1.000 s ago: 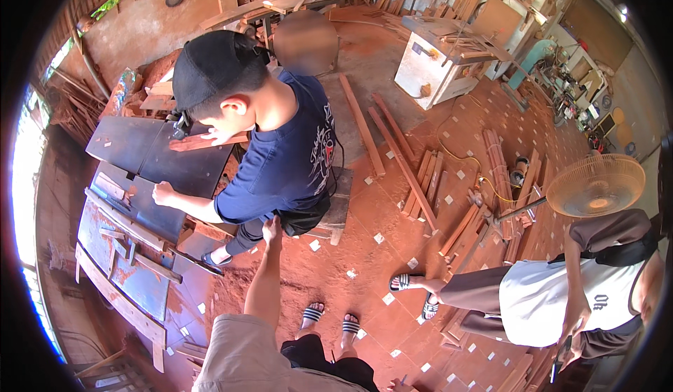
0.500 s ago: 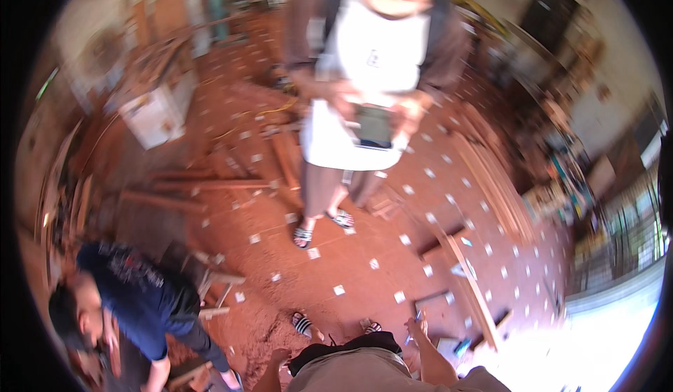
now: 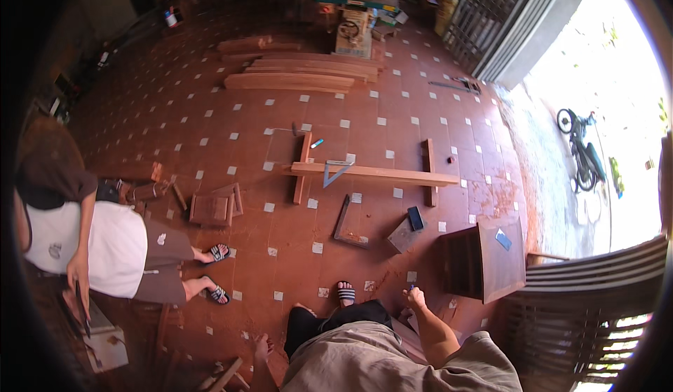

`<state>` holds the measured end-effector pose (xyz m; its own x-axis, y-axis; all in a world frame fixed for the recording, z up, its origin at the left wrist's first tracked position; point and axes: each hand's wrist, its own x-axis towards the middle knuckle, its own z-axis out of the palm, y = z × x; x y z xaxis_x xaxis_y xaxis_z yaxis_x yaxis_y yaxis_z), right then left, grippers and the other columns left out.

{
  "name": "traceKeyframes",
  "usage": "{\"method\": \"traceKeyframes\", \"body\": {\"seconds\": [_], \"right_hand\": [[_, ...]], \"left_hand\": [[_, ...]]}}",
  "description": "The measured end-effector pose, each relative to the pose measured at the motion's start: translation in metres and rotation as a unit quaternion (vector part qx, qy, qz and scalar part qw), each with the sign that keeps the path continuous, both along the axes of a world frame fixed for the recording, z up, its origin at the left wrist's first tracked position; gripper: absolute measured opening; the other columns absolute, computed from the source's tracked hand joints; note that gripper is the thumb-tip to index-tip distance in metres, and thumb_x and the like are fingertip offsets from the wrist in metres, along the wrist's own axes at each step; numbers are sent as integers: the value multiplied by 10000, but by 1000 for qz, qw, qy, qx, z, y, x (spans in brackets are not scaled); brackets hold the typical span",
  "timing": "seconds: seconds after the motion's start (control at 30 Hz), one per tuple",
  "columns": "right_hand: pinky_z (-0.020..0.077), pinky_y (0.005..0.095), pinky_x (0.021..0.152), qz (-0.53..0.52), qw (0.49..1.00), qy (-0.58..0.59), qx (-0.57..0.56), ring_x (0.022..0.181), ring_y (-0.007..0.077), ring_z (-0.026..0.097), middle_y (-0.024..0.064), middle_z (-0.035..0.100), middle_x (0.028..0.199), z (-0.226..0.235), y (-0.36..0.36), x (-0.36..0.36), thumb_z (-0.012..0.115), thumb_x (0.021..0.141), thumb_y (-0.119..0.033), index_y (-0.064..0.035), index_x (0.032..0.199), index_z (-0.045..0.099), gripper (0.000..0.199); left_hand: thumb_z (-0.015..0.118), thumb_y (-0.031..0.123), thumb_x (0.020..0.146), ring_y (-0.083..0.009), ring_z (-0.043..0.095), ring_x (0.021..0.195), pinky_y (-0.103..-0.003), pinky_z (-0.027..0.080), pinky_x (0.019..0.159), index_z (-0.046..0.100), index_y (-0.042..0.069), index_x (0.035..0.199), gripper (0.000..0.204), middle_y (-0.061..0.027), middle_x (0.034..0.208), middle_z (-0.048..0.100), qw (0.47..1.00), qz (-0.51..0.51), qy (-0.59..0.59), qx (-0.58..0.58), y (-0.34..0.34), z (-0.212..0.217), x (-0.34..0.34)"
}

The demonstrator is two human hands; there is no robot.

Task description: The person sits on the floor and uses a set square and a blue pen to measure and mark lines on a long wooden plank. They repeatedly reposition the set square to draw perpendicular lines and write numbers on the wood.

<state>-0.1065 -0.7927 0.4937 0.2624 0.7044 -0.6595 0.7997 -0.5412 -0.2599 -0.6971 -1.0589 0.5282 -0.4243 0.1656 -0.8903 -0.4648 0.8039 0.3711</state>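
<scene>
My right hand [image 3: 415, 298] is held out low in front of my right side, its fingers closed round a small blue pen-like object [image 3: 412, 289]. My left hand [image 3: 263, 347] hangs beside my left leg, fingers loosely apart, with nothing visible in it. Ahead on the tiled floor, a long wooden beam [image 3: 392, 175] lies across two shorter wooden pieces [image 3: 430, 171]. A grey triangular square [image 3: 329, 175] rests on the beam near its left end. Closer to me lies a dark L-shaped square [image 3: 341, 217]. Beside it, a dark phone-like object [image 3: 416, 218] sits on a small block [image 3: 404, 236].
To my right stands a wooden cabinet [image 3: 463, 262] with a blue flat object [image 3: 503, 239] on top. At left, a person [image 3: 84, 252] holds a dark flat device. Stacked boards [image 3: 291, 81] lie farther off. Outside the open doorway is a motorbike [image 3: 582, 150].
My view has swung to the right, bringing the beam, cabinet and doorway into fuller view. The standing person now appears at the far left. My right hand still holds the blue object.
</scene>
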Motion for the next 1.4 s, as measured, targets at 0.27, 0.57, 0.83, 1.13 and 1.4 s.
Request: {"method": "traceKeyframes", "body": {"seconds": [0.27, 0.57, 0.83, 1.13, 1.4], "right_hand": [[619, 504, 884, -104, 992, 37, 57, 1017, 445, 772, 280, 785, 952, -20, 136, -27, 694, 941, -406, 14, 955, 800, 434], [637, 459, 754, -283, 943, -12, 175, 827, 362, 804, 241, 781, 820, -18, 317, -64, 672, 924, -354, 42, 878, 769, 410], [584, 532, 975, -426, 904, 7, 23, 1070, 474, 752, 336, 765, 1042, 1, 389, -94, 654, 907, -357, 42, 987, 788, 429], [571, 485, 1075, -493, 856, 84, -132, 1326, 384, 678, 248, 698, 1410, -15, 596, -70, 682, 973, -303, -17, 1397, 698, 511], [625, 489, 760, -565, 818, 96, 49, 915, 344, 793, 215, 797, 1024, -10, 884, 28, 693, 913, -534, -60, 1075, 804, 513]], "left_hand": [[648, 294, 1053, -171, 653, 676, -354, 512, 599, 691, 122, 1108, 185, -45, 864, 686, 979, -201, -9, -20, 199, 18, -32], [641, 315, 1068, -147, 667, 730, -329, 522, 604, 710, 148, 1218, 235, 0, 914, 717, 952, -298, 44, -50, 526, 22, -121], [665, 323, 1093, -74, 656, 771, -264, 513, 620, 707, 128, 1221, 238, 21, 987, 718, 886, -438, 110, 107, 887, 67, -123], [685, 359, 1084, -75, 653, 729, -225, 493, 574, 697, 143, 1206, 249, 15, 942, 718, 836, -504, 59, 210, 1226, 81, -11], [679, 305, 1051, -175, 625, 620, -306, 460, 491, 669, 129, 1157, 206, -49, 827, 679, 807, -585, 47, 67, 1504, 54, 198]]}}
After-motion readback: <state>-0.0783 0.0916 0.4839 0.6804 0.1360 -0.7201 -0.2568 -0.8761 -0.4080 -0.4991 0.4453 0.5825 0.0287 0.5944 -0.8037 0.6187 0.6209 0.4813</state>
